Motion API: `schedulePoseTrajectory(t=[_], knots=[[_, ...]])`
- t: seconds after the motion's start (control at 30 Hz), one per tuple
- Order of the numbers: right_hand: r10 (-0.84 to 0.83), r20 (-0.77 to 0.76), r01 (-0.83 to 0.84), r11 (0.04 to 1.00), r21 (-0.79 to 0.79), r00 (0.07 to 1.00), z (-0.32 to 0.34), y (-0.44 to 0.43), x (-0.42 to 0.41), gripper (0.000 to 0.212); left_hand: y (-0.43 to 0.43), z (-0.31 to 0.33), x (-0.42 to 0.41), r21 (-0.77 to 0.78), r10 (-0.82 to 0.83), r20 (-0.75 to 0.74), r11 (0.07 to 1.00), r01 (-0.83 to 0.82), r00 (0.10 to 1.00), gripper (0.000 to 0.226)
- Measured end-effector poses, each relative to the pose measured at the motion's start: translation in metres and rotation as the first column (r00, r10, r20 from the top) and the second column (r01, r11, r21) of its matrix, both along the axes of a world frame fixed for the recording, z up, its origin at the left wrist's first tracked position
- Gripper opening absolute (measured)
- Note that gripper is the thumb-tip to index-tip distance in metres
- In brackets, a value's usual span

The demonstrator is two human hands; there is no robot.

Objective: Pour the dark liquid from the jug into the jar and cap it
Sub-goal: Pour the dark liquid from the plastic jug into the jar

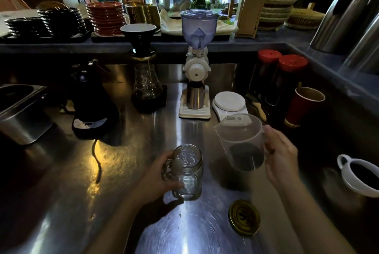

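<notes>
A: Where is the jar (187,173)?

B: It stands upright on the shiny metal counter (82,182), near the middle, at about 6 o'clock from the white grinder (196,69). It is clear glass, it has no lid on, and it looks empty.

A: Who has it?

B: The left hand (155,182) comes in from 7 o'clock and wraps around the jar's side by its little glass handle. The fingers are curled tight on it.

A: And the jug (243,143)?

B: It is at 3 o'clock from the jar, just beside it but not touching. It is clear plastic with dark liquid (246,156) low in the bottom. The spout points to 9 o'clock, toward the jar. I cannot tell if it is lifted or sitting on the counter.

A: What holds it?

B: The right hand (281,155) grips the jug's handle, fingers closed around it.

A: Where is the lid (244,220)?

B: 1 gold lid lies flat on the counter at 5 o'clock from the jar, apart from both hands. A white scale (229,103) sits behind the jug at 12 o'clock.
</notes>
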State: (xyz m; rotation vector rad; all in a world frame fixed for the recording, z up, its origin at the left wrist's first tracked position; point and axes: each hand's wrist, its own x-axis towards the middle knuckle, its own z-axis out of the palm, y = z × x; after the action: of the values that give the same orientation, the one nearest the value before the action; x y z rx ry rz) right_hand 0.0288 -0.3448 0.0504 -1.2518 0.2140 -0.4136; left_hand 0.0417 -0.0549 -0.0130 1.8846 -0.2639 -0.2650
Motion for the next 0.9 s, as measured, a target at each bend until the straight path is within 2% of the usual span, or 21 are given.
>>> schedulePoseTrajectory(t=[0.1, 0.17, 0.3, 0.43, 0.6, 0.73, 0.9], knots=[[0.075, -0.002, -0.074, 0.979, -0.19, 0.997, 0.013, -0.004, 0.006, 0.025, -0.006, 0.001, -0.002, 0.024, -0.003, -0.01, 1.0, 0.003, 1.0, 0.093], [0.125, 0.014, -0.118, 0.96, -0.253, 0.992, 0.024, -0.006, 0.01, 0.027, -0.011, 0.004, -0.003, 0.052, 0.001, 0.018, 0.999, -0.002, 1.0, 0.097], [0.204, 0.03, -0.173, 0.891, -0.419, 0.979, 0.044, -0.004, 0.019, 0.023, -0.017, 0.007, -0.002, 0.051, 0.024, 0.064, 0.998, -0.028, 0.998, 0.095], [0.283, 0.033, -0.226, 0.825, -0.519, 0.958, 0.062, 0.005, 0.022, 0.019, -0.019, 0.01, -0.003, 0.041, 0.081, 0.077, 0.996, -0.084, 0.994, 0.088], [0.376, -0.008, -0.268, 0.644, -0.717, 0.927, 0.09, 0.015, 0.028, 0.009, -0.02, 0.005, -0.002, 0.068, 0.075, 0.088, 0.994, -0.081, 0.993, 0.084], [0.45, 0.003, -0.269, 0.538, -0.799, 0.893, 0.103, 0.033, 0.032, 0.016, -0.021, 0.004, -0.002, 0.066, 0.085, 0.099, 0.994, -0.092, 0.991, 0.087], [0.511, -0.061, -0.299, 0.398, -0.867, 0.857, 0.113, 0.053, 0.04, 0.016, -0.023, 0.001, -0.003, 0.064, 0.114, 0.087, 0.991, -0.12, 0.99, 0.081]])
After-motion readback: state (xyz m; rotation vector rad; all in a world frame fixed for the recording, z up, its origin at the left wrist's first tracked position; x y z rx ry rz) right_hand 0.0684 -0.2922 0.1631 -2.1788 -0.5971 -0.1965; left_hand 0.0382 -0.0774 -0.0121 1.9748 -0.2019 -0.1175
